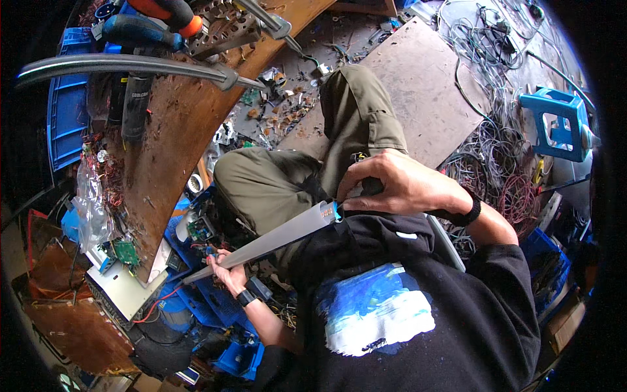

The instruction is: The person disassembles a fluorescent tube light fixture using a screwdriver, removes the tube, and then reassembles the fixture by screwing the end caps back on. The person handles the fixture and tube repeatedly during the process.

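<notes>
A long frosted-white LED tube (268, 244) lies slantwise across my lap, its far end rising to the right. My left hand (228, 273) is wrapped round the lower left part of it. At the upper end, a blue rim and a small copper-coloured circuit part (328, 212) show in the opening. My right hand (392, 186) is at that end with fingers bent and pinched together. A dark rounded thing (372, 187) shows under its fingers; its kind is hidden, and so is whatever the fingertips grip.
A brown wooden bench (173, 140) stands at the left, with screwdrivers (144, 32) hanging blurred above it. Scraps (287, 104) litter the floor ahead. Tangled cables (490, 157) and a blue plastic stool (558, 124) are at the right. Blue bins (238, 356) and circuit boards (125, 251) crowd the lower left.
</notes>
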### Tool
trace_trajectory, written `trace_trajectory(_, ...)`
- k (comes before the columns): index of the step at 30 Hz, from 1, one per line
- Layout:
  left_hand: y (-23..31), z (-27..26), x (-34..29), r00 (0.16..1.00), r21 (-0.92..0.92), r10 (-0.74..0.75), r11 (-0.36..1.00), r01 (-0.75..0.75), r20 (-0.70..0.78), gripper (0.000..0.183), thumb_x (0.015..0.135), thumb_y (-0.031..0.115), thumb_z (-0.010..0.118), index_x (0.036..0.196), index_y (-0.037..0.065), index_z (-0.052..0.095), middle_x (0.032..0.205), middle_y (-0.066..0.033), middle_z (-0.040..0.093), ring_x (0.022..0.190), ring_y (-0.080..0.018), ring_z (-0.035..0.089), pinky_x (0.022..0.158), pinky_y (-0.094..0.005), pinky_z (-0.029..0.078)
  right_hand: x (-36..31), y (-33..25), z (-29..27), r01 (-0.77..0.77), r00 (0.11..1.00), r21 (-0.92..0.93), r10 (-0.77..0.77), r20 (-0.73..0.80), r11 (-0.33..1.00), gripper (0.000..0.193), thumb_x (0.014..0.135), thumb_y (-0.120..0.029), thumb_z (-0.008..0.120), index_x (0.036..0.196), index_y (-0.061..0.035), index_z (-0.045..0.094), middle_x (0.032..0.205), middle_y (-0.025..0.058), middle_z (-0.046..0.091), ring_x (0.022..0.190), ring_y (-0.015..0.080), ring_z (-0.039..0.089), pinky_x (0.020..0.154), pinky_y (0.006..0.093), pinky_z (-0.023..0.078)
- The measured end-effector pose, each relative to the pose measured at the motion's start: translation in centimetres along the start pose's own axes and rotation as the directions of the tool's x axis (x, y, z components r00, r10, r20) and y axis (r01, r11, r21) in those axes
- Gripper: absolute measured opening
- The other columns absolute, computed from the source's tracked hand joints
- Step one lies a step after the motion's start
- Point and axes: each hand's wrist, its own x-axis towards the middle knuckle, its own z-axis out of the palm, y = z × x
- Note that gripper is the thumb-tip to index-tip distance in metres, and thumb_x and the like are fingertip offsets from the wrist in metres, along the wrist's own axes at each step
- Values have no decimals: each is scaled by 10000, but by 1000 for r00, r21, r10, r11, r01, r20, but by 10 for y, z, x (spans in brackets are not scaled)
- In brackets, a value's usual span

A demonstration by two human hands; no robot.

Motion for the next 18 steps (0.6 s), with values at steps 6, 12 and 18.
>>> trace_trajectory(6, 4, 3, 3, 998, -37, -62, 997, 61, -7, 392, 1001, 386, 653, 692, 205, 492, 747, 95, 619, 967, -104, 690, 1004, -585, 494, 7, 15, 11, 263, 959, 110, -247, -140, 958, 171, 911, -92, 738, 1072, -36, 728, 1057, 138, 743, 973, 308, 723, 864, 391, 567)
trace_trajectory(12, -3, 22, -11, 996, -22, -67, 998, 66, -61, 408, 1001, 436, 652, 720, 166, 531, 729, 72, 614, 968, -143, 698, 998, -530, 516, 10, 18, 14, 333, 940, -60, -336, -62, 941, 154, 909, -104, 734, 1062, -109, 735, 995, 97, 673, 887, 318, 707, 784, 399, 575)
trace_trajectory(18, -16, 44, -29, 992, -148, -38, 989, 20, -120, 415, 1012, 454, 633, 804, 96, 611, 716, 2, 602, 937, -210, 696, 970, -477, 547, 13, 10, 9, 367, 925, -255, -380, -2, 895, 111, 923, -137, 729, 1029, -103, 731, 980, 98, 635, 842, 314, 694, 711, 417, 577)
